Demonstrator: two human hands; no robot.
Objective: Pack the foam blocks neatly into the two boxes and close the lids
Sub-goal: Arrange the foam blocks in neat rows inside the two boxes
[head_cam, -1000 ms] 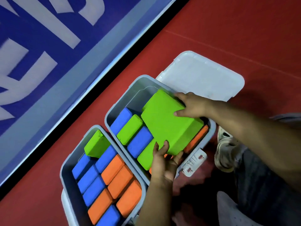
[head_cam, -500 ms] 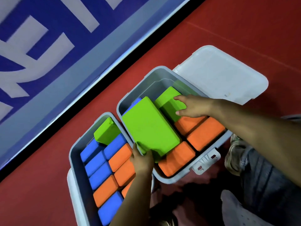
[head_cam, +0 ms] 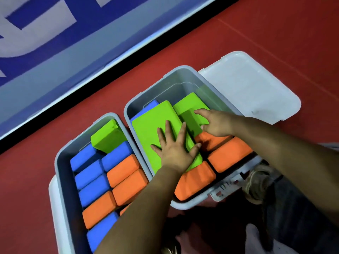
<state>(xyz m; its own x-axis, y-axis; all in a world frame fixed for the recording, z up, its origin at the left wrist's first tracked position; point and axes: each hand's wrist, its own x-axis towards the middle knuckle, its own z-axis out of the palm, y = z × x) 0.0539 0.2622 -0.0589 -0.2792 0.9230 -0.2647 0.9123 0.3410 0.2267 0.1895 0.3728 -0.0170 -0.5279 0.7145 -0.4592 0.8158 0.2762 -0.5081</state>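
Two grey boxes stand side by side on the red floor. The right box (head_cam: 170, 77) holds a large green block (head_cam: 146, 129) lying flat at its left side, a smaller green block (head_cam: 190, 107), a blue block (head_cam: 148, 107) and several orange blocks (head_cam: 229, 154). My left hand (head_cam: 174, 149) lies flat on the large green block with fingers spread. My right hand (head_cam: 214, 121) rests its fingertips on the smaller green block. The left box (head_cam: 60, 165) is filled with blue blocks (head_cam: 89, 171) and orange blocks (head_cam: 126, 169), and a green block (head_cam: 108, 136) sits tilted at its far end.
The right box's white lid (head_cam: 253, 92) lies open behind it on the floor. A grey latch (head_cam: 222, 191) sticks out at that box's near side. A blue and white banner (head_cam: 55, 39) runs along the far left. My shoe (head_cam: 256, 186) and trouser leg are at the right.
The large green block has gone from held tilted over the right box to lying flat inside at its left. My left hand has let go of its edge and now presses on top.
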